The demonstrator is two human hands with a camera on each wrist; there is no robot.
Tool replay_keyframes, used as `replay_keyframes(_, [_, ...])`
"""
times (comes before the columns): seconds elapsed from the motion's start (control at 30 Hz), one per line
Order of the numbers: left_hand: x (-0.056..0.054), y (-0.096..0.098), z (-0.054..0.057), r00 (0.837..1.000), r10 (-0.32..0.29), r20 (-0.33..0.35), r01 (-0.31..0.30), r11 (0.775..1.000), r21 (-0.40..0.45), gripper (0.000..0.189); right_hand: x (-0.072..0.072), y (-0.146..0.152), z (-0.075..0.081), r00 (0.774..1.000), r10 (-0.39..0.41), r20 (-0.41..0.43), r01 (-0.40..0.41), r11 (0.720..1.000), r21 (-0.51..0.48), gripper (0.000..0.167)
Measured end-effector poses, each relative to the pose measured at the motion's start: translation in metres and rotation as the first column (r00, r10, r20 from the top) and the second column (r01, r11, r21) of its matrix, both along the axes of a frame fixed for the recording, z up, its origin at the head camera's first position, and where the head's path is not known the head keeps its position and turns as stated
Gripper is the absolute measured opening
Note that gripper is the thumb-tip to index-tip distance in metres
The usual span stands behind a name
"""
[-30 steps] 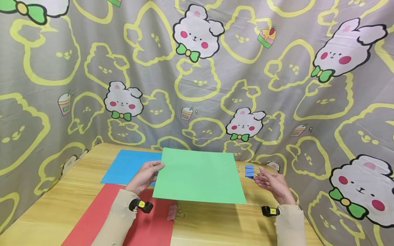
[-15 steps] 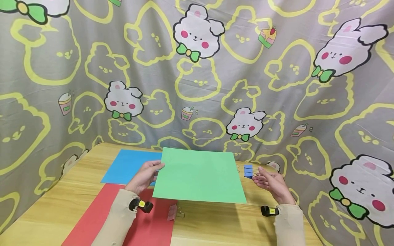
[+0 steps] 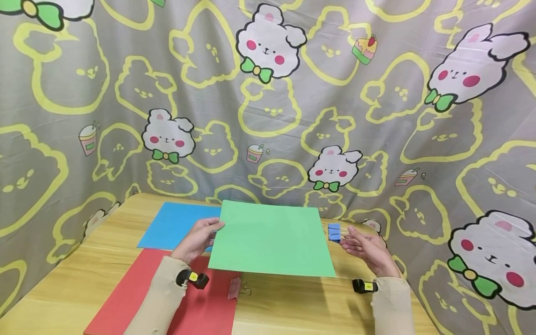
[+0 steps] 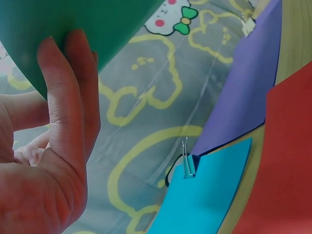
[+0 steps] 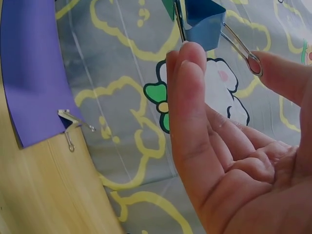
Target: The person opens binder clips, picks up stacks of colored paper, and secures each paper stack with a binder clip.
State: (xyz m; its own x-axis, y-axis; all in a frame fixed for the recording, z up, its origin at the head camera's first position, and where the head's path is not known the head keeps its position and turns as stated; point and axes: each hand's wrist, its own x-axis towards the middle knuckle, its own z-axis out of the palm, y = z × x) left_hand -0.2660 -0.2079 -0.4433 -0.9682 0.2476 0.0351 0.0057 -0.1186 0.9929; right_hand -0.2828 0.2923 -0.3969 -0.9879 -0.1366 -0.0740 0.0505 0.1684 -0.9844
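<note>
My left hand (image 3: 198, 239) pinches the left edge of a green sheet of paper (image 3: 272, 239), thumb on top and fingers beneath, above the table. Those fingers (image 4: 66, 102) show against the sheet's underside in the left wrist view. Off the sheet's right edge, my right hand (image 3: 368, 249) holds a blue binder clip (image 3: 334, 231) by its wire handles. In the right wrist view the clip (image 5: 207, 29) has a thumb on one handle and fingertips at the other; its mouth looks spread apart, beside a green corner (image 5: 169, 7).
A red sheet (image 3: 125, 288) with a pink binder clip (image 3: 234, 288) at its right edge lies in front. Behind it lies a blue sheet (image 3: 180, 225), clipped too (image 4: 189, 165). A purple sheet (image 5: 36, 73) carries a binder clip (image 5: 68, 122). A patterned curtain (image 3: 272, 116) hangs behind the table.
My right hand has moved slightly left with the blue binder clip, closer to the green sheet's right edge. My left hand and the sheet have barely moved.
</note>
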Motion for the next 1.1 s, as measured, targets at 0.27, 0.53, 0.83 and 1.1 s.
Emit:
replay_keyframes(0.27, [0.001,0.002,-0.001,1.0,-0.004,0.008,0.004,1.0,0.006,0.054,0.001,-0.004,-0.002,0.999,0.043,-0.005,-0.043,0.999,0.001,0.059])
replay_keyframes(0.53, [-0.002,0.002,-0.001,1.0,-0.022,0.007,0.022,1.0,0.003,0.053,0.001,-0.007,0.001,0.995,0.103,0.007,-0.103,0.994,-0.025,0.048])
replay_keyframes(0.83, [-0.002,0.004,0.0,1.0,-0.03,0.006,0.03,1.0,0.001,0.054,-0.002,-0.013,0.001,0.993,0.114,0.025,-0.114,0.993,-0.006,0.053])
replay_keyframes(1.1, [-0.003,0.006,-0.002,0.999,-0.033,0.014,0.033,0.999,0.005,0.054,-0.001,-0.018,-0.001,0.991,0.134,0.022,-0.134,0.991,-0.008,0.058])
